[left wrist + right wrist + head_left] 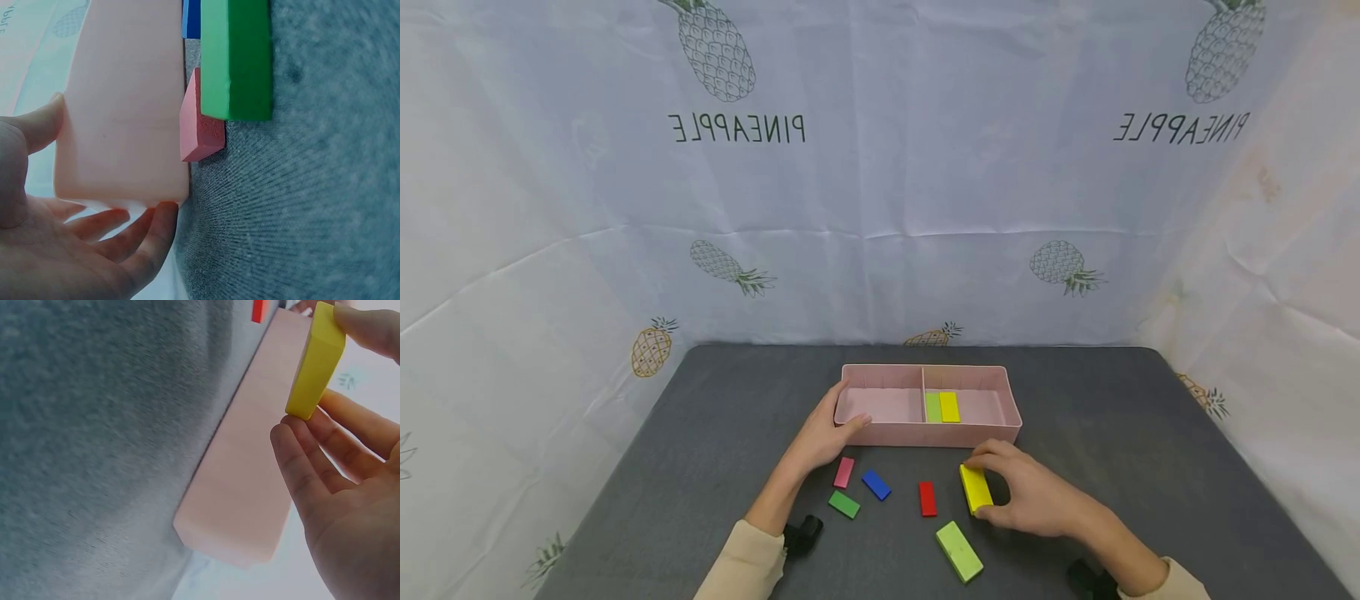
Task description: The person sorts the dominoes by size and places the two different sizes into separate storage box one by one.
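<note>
Nearest the camera, the right hand (1026, 493) pinches a rectangular yellow block (977, 490) end to end, thumb on the near end and fingertips on the far one, the remaining fingers lightly bent beside it. This block sits just short of the near wall of a pink two-compartment box (895, 435); it looks clear of the worktop (700, 517), by how much I cannot tell. It should handle as light, stiff and hardly fragile; its smooth paint may slide a little, so flat pads on the two ends, or across the long sides, would suit.

Left of those fingers lies a red block (927, 499); nearer the person, a lime-green block (959, 552). Beyond them, a second yellow block (950, 407) stands beside a pale green block (933, 407) in the box's right compartment.

The left hand (822, 435) grips the box's left end, thumb at the rim, fingers bent round the end wall. Just nearer than these fingers lie pink (844, 472), blue (876, 484) and green blocks (844, 504).
</note>
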The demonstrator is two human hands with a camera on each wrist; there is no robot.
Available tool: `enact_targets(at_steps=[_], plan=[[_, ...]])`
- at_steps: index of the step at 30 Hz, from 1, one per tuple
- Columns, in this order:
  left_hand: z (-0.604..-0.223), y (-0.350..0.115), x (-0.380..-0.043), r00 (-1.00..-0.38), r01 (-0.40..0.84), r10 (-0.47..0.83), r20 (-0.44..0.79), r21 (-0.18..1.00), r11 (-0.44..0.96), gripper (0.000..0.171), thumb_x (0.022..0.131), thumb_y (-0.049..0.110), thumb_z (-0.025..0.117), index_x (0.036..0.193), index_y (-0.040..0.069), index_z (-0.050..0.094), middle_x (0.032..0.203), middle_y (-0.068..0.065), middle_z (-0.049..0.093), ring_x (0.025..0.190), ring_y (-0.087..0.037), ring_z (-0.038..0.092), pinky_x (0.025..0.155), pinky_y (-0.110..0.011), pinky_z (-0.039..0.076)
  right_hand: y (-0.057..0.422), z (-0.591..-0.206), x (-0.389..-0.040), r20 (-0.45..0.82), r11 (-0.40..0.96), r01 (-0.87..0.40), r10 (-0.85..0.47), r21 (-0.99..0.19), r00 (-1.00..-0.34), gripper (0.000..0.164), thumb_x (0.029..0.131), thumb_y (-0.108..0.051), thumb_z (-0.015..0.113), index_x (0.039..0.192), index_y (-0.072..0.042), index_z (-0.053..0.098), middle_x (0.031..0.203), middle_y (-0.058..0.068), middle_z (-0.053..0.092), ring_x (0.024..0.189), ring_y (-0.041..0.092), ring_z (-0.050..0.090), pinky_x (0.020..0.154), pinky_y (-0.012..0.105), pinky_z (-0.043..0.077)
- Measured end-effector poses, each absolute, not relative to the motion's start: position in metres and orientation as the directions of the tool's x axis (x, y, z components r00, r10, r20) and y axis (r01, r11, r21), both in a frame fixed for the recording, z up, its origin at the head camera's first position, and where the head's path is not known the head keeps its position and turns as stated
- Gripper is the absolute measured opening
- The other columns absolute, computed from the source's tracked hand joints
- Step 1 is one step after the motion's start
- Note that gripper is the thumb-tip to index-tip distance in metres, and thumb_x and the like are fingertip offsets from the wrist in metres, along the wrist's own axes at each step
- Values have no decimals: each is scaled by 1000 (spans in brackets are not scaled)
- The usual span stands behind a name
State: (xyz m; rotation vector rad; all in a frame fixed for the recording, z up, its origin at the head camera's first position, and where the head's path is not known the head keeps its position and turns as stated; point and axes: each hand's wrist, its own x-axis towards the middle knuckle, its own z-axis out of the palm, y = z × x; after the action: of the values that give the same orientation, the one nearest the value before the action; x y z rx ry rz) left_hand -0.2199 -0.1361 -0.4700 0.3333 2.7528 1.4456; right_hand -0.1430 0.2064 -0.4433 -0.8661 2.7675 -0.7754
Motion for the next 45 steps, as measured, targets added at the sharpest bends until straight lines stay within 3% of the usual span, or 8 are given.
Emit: enact_targets(at_steps=[5,12,18,24,33,40,45], plan=[[-470,-137,-220,-977,183,195,88,816,549,85,95,39,71,160,5,28,162,-21,30,148,-42,29,115,-65,25,207,-437,-145,60,695,-502,-554,-515,-830,50,82,-34,84,127,-17,67,124,-11,55,109,18,58,92,39,54],[-470,-137,-220,-976,187,199,90,816,547,84,95,40,71,160,5,28,162,-21,30,148,-43,29,115,-65,25,208,-424,-149,85,706,-499,-534,-504,-841,53,83,-36,84,129,-15,66,130,-5,58,115,23,59,95,47,53],[-470,-137,-220,-977,180,195,84,817,548,85,95,41,70,160,6,28,163,-21,30,148,-43,29,115,-65,25,209,-414,-155,113,682,-510,-538,-524,-835,52,82,-29,85,128,-12,66,125,-5,58,108,18,62,93,44,55],[-471,-137,-220,-978,176,194,80,817,549,85,95,41,70,160,6,28,163,-21,29,149,-43,28,115,-65,25,210,-406,-162,134,686,-526,-539,-503,-832,53,83,-27,84,128,-8,65,126,0,57,106,22,61,89,43,57],[-471,-136,-220,-978,177,189,84,814,553,86,95,41,71,159,4,28,162,-22,30,148,-43,29,115,-65,25,208,-396,-172,159,720,-503,-492,-478,-856,53,83,-25,83,130,-7,64,133,6,57,115,29,60,91,47,55],[-471,-136,-220,-979,171,189,77,814,555,86,94,41,71,160,4,28,162,-21,30,148,-43,29,115,-65,25,205,-389,-184,183,735,-503,-476,-454,-860,51,83,-25,82,128,-9,66,129,3,59,109,21,56,91,46,53],[-472,-136,-221,-979,173,189,79,810,560,86,95,42,71,160,5,27,163,-21,29,148,-42,29,115,-65,25,204,-387,-193,198,727,-518,-484,-450,-852,52,83,-25,81,130,-7,65,133,6,57,111,23,57,93,48,52]])
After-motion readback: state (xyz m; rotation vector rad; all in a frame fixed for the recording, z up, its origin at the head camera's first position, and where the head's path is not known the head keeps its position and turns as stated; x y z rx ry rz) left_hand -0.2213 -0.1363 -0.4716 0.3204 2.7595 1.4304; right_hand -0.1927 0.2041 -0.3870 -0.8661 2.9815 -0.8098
